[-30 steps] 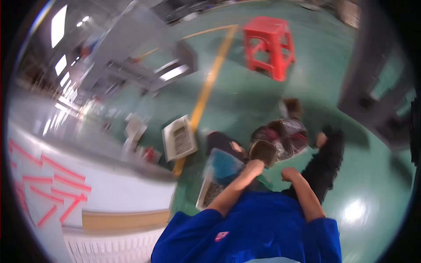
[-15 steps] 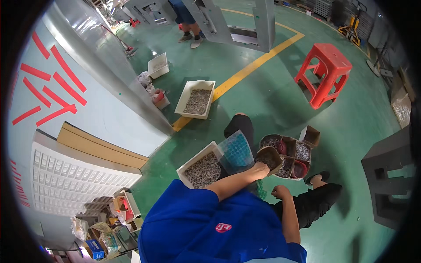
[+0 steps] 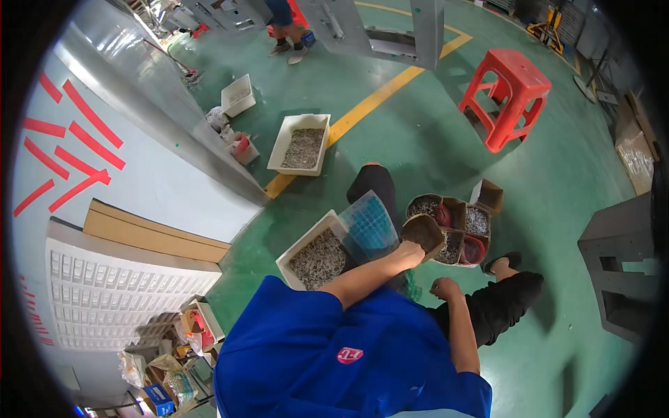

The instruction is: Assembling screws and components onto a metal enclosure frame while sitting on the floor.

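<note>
My left hand [image 3: 411,255] is closed at the near rim of a small brown cardboard box [image 3: 423,235], which sits tilted. The box overlaps a cluster of brown compartments [image 3: 451,240] holding small metallic-looking pieces and dark red containers. Left of that hand, a clear sheet with a blue-teal grid pattern [image 3: 369,224] lies across my lap and over the edge of a white tray [image 3: 284,267] of small grey pieces. My right hand [image 3: 446,288] is curled closed above my right leg; anything inside it is hidden. Green mesh-like material [image 3: 413,287] shows between my forearms.
Another white tray [image 3: 275,153] stands ahead, with a smaller white bin [image 3: 238,96] beyond. A red plastic stool [image 3: 512,87] is at the far right. An open carton [image 3: 486,196] adjoins the compartments. Grey machine housings [image 3: 620,261] flank the area. A person's legs [image 3: 284,31] show at the back.
The whole view has shifted, so the surroundings sit slightly higher and further left. My left hand stays at the small box, and my right hand remains curled in nearly the same place.
</note>
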`<state>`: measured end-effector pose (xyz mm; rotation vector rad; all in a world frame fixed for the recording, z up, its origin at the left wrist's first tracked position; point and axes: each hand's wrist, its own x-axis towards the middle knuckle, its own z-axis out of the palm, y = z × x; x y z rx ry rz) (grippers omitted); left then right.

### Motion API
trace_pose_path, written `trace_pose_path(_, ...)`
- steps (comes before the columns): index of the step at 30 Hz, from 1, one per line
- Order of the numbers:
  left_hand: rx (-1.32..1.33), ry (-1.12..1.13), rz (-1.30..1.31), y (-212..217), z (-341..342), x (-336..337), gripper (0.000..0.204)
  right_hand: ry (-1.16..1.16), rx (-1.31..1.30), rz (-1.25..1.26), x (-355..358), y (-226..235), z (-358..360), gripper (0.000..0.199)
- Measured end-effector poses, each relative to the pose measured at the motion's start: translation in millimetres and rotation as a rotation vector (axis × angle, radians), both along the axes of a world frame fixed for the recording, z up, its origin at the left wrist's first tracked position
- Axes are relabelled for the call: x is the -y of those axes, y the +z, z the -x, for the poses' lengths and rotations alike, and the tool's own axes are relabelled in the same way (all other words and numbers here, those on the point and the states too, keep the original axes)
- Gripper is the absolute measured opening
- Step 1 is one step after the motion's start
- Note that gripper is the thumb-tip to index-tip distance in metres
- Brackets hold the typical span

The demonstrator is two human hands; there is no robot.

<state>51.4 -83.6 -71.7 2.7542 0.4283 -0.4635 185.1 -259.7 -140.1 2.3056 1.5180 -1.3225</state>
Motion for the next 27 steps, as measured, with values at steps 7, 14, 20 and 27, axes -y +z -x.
trace_pose_path(7,-0.031,0.07,0.062,0.9,-5.7,-2.6,0.018,-0.022,0.009,0.031,0.5,9.5,2.7,0.023)
trace_pose_path(14,0.334,0.047,0.469,74.0,-55.8,-87.0,0.016,0.016,0.02,-0.021,1.2,8.4,1.4,0.023)
trace_pose_path(20,0.594,0.327,0.169,149.7,-91.8,-187.7,0.029,0.054,0.06,-0.132,2.9,5.0,2.6,0.02)
trace_pose_path(27,1.104,0.687,0.023,254.5,-131.1,-238.8,0.074,0.019,0.071,-0.105,3.7,3.5,2.4,0.024)
